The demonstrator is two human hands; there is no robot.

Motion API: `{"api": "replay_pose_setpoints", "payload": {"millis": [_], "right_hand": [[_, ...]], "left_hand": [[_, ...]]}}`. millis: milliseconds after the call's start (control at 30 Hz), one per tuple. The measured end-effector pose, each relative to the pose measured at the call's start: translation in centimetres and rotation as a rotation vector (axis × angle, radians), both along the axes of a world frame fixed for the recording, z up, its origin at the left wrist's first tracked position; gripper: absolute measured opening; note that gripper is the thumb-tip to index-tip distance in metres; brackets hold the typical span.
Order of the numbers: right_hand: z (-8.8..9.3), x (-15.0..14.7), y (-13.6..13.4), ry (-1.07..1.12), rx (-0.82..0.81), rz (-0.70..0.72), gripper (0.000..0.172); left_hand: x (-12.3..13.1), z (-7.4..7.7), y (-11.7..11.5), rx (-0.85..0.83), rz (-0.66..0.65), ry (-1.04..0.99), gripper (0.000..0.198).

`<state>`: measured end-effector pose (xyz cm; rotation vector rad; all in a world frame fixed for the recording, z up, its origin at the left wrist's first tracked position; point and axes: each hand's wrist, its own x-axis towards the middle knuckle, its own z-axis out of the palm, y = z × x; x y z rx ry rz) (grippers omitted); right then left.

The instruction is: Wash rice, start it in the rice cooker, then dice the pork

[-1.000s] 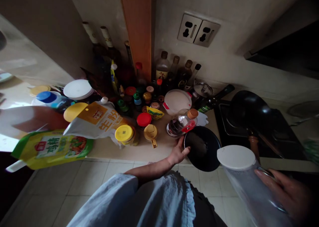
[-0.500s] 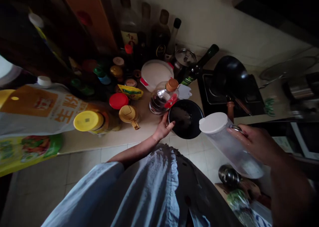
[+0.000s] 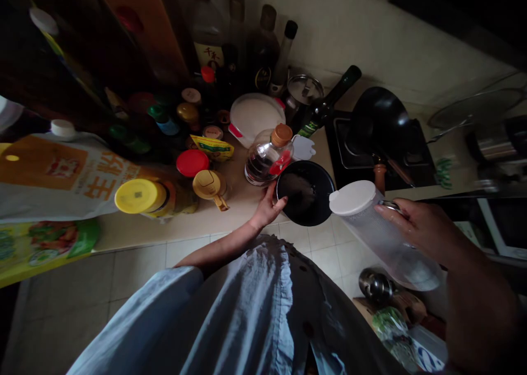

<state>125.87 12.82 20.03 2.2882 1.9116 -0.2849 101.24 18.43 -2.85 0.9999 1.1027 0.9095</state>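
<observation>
My left hand [image 3: 268, 207] grips the rim of a black bowl [image 3: 307, 194] at the counter's front edge, the thumb showing and the other fingers partly behind it. Some liquid seems to lie in the bowl, though the dark makes it hard to see. In my right hand [image 3: 415, 221] is a clear plastic pitcher [image 3: 382, 243] with a white lid, held by its handle. The pitcher tilts toward the bowl, its spout beside the bowl's right rim. Behind the bowl stands a glass jar [image 3: 263, 158] with a brown stopper and dark contents.
A lidded white container [image 3: 257, 114] and a green bottle [image 3: 329, 106] stand farther back. A black wok [image 3: 381, 114] sits on the stove at right. Left are a yellow-lidded jar [image 3: 140, 196], a tan pitcher [image 3: 209, 185] and bags. Groceries [image 3: 391, 325] lie low at right.
Things on the counter appear slightly higher and farther left as the view shifts. Both hands keep their hold on the bowl and the pitcher, whose tilt looks much the same.
</observation>
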Motion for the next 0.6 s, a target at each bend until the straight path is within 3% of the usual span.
{"api": "replay_pose_setpoints", "payload": {"millis": [600], "right_hand": [[0.1,-0.3,1.0,-0.03,-0.036,-0.022,0.049]], "left_hand": [[0.0,-0.7,0.1,0.088,-0.04,0.057,0.062]]}}
